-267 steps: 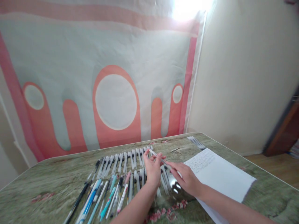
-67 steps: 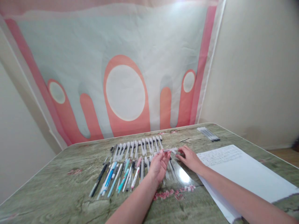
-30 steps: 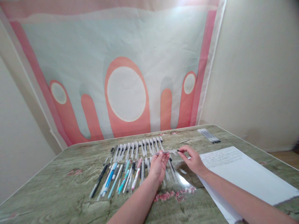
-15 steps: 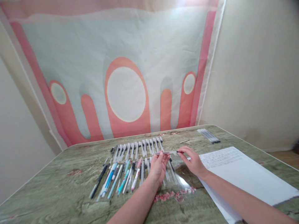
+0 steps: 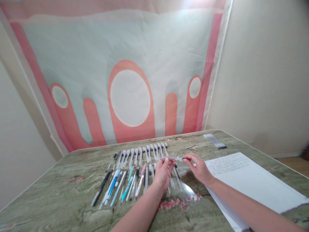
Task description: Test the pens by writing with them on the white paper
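Observation:
A slim, clear pen (image 5: 178, 159) lies level in the air between my hands, above the table. My left hand (image 5: 161, 175), palm turned up, is closed on its left part with thumb and fingers. At the other end, my right hand (image 5: 199, 169) pinches the dark tip between thumb and fingertips. What exactly sits in the right fingertips is too small to make out. Behind my left hand runs a row of clear pens with dark clips (image 5: 141, 154). Closer to me, left of my left forearm, lie mixed pens, among them a teal pen (image 5: 126, 189) and a blue pen (image 5: 111, 190).
White paper with writing (image 5: 243, 180) lies under and beyond my right forearm. A bundle of thin dark-tipped sticks, perhaps refills (image 5: 215, 141), rests at the back right. The wood-patterned table (image 5: 60, 190) meets a patterned hanging cloth (image 5: 130, 38) behind.
Both hands keep their hold on the pen. My right hand has dipped very slightly; the rest of the scene has only shifted a little with the camera.

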Motion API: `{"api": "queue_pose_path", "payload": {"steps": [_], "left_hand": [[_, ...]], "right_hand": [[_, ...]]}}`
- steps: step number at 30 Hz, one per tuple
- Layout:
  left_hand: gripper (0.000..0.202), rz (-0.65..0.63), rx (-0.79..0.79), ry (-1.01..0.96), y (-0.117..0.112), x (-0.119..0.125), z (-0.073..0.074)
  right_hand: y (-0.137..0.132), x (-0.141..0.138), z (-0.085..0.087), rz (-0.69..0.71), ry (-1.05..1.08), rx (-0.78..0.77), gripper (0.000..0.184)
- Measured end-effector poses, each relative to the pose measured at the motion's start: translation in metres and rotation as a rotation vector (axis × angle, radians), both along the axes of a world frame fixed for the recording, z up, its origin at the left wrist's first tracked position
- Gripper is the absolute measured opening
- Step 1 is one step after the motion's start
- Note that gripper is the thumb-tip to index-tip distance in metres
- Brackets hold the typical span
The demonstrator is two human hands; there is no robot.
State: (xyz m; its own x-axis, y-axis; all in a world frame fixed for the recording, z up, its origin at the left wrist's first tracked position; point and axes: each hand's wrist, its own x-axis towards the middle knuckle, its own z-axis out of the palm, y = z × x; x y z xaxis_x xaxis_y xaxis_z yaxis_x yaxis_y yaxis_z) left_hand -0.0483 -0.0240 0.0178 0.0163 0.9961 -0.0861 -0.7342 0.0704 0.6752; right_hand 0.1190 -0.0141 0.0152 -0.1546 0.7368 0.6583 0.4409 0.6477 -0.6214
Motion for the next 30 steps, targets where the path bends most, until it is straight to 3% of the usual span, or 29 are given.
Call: {"api": "queue_pose_path", "payload": {"steps": [9, 16, 25, 30], "left_hand": [[0.015, -0.008, 0.015, 0.049, -0.001, 0.003, -0.002], [0.01, 0.05, 0.022, 0.028, 0.003, 0.0, -0.005], [0.015, 0.01, 0.068, 0.088, 0.001, 0.001, -0.006], [0.018, 0.006, 0.075, 0.111, 0.001, 0.003, -0.008]], "right_hand": [[0.0, 0.001, -0.005, -0.001, -0.07, -0.145, 0.035], [-0.001, -0.002, -0.004, 0.006, -0.055, -0.129, 0.02], [0.0, -0.001, -0.006, -0.024, -0.141, -0.121, 0.025], [0.002, -0.001, -0.012, 0.027, -0.097, -0.277, 0.036]]}}
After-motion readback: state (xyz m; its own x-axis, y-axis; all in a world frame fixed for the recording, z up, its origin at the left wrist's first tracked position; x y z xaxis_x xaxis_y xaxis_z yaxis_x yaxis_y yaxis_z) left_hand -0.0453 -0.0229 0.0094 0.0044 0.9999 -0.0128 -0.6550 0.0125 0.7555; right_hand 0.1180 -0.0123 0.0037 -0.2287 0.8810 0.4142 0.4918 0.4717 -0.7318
